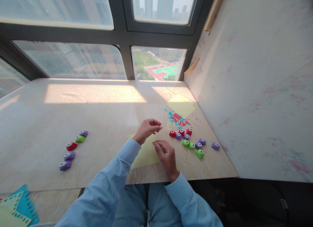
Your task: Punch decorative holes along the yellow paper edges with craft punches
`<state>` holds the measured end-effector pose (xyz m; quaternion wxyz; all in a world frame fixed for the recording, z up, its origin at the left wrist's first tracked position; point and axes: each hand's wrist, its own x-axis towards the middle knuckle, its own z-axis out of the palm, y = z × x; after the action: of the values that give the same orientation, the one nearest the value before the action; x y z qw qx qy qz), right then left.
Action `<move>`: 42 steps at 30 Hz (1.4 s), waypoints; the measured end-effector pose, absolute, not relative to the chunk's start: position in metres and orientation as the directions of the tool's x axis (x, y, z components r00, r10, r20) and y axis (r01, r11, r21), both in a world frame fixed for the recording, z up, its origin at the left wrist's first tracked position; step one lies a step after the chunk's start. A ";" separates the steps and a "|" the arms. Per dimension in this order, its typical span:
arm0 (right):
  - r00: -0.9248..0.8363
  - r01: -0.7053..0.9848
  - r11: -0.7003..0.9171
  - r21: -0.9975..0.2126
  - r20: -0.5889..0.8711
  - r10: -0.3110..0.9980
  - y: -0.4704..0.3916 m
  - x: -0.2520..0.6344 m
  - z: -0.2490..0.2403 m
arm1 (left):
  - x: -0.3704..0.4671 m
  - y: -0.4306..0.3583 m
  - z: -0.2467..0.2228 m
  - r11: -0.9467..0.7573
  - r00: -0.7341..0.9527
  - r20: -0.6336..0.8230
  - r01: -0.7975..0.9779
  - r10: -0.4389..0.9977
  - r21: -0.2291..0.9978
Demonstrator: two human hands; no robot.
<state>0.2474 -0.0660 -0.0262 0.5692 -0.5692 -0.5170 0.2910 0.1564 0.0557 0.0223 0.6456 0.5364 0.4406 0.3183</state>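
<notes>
A pale yellow sheet of paper (144,156) lies on the table in front of me, partly covered by both hands. My right hand (167,155) is closed at the sheet's right edge, thumb and forefinger pinching it. Just above, my left hand (148,130) is held over the far part of the sheet with its fingers drawn together; whatever is between them is too small to make out. A small yellowish bit of the sheet's edge, seemingly notched, shows between the hands. Right of my hands stand several small craft punches, among them a red one (172,133) and a green one (200,153).
Red and blue paper confetti (179,120) lies scattered beyond the punches, beside more yellow paper (181,105). More punches, including a red one (71,146), form a row at left. Blue paper with a punched edge (33,210) sits at lower left. A wall (256,90) borders the right side.
</notes>
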 end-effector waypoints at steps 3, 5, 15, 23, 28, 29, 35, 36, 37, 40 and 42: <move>0.297 0.261 0.193 -0.946 0.268 0.916 -0.066 0.248 -0.027 | 0.168 0.059 0.024 0.211 0.409 -0.227 0.086 0.884 0.974; 0.296 0.262 0.199 -0.944 0.275 0.915 -0.066 0.248 -0.027 | 0.176 0.061 0.025 0.171 0.404 -0.202 0.112 0.892 0.979; 0.301 0.257 0.195 -0.946 0.270 0.915 -0.067 0.248 -0.028 | 0.178 0.064 0.026 0.072 0.291 -0.126 0.192 0.948 0.979; 0.316 0.278 0.222 -0.935 0.307 0.898 -0.068 0.248 -0.027 | 0.121 0.047 0.021 0.061 0.105 -0.085 0.212 0.991 0.975; 0.288 0.305 0.313 -0.900 0.400 0.870 -0.078 0.249 -0.020 | 0.091 0.013 0.011 -0.065 0.130 0.016 0.383 0.991 0.921; 0.280 0.315 0.339 -0.887 0.428 0.860 -0.082 0.250 -0.019 | 0.086 0.006 0.009 -0.089 0.151 0.027 0.415 0.988 0.906; 0.309 0.318 0.375 -0.871 0.469 0.827 -0.110 0.258 -0.022 | 0.062 -0.026 0.008 -0.227 0.255 0.081 0.621 0.963 0.750; 0.342 0.307 0.338 -0.890 0.435 0.833 -0.114 0.260 -0.024 | 0.059 -0.030 0.008 -0.246 0.268 0.088 0.638 0.959 0.729; 0.377 0.298 0.298 -0.907 0.398 0.836 -0.118 0.263 -0.026 | 0.057 -0.033 0.007 -0.262 0.283 0.094 0.646 0.955 0.717; 0.456 0.289 0.201 -0.936 0.319 0.831 -0.126 0.270 -0.031 | 0.050 -0.040 0.002 -0.283 0.332 0.082 0.621 0.940 0.731; 0.467 0.301 0.174 -0.938 0.304 0.830 -0.130 0.273 -0.032 | 0.046 -0.043 -0.002 -0.279 0.348 0.069 0.602 0.935 0.748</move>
<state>0.2730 -0.1295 -0.0323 0.6068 -0.6046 -0.4677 0.2180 0.0465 -0.0429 -0.0019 0.3198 0.7562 0.5080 0.2606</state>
